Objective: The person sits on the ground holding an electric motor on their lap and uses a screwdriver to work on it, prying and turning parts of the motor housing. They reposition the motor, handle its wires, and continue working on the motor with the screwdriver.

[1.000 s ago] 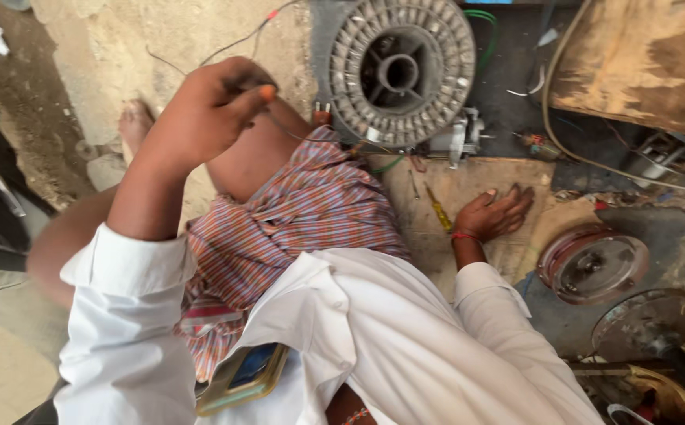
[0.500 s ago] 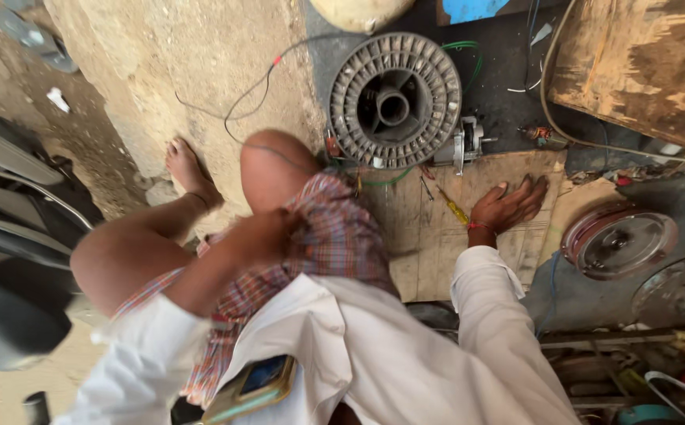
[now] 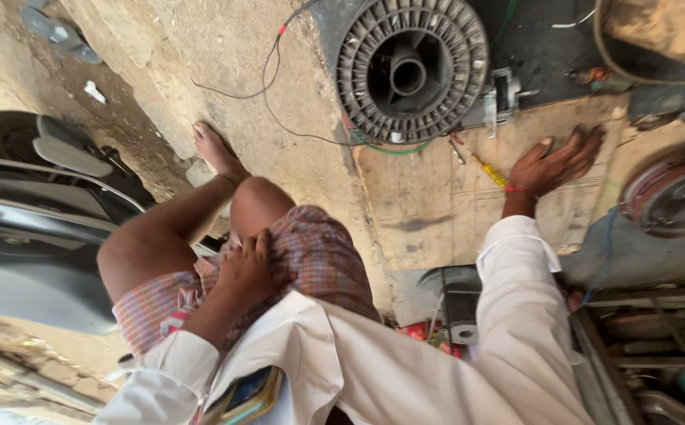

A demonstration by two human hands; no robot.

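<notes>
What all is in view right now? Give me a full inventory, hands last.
finned round motor part: one, grey, top centre on the ground
wooden board: one, tan, under the right hand
yellow-handled tool: one, on the board beside the right hand
thin wire: one, dark with a red piece, across the ground
round metal drum: one, reddish grey, right edge
vehicle: dark grey, left edge
checked cloth: pink, over the lap
left hand: resting on the checked cloth, empty
right hand: flat on the board, fingers spread, empty
</notes>
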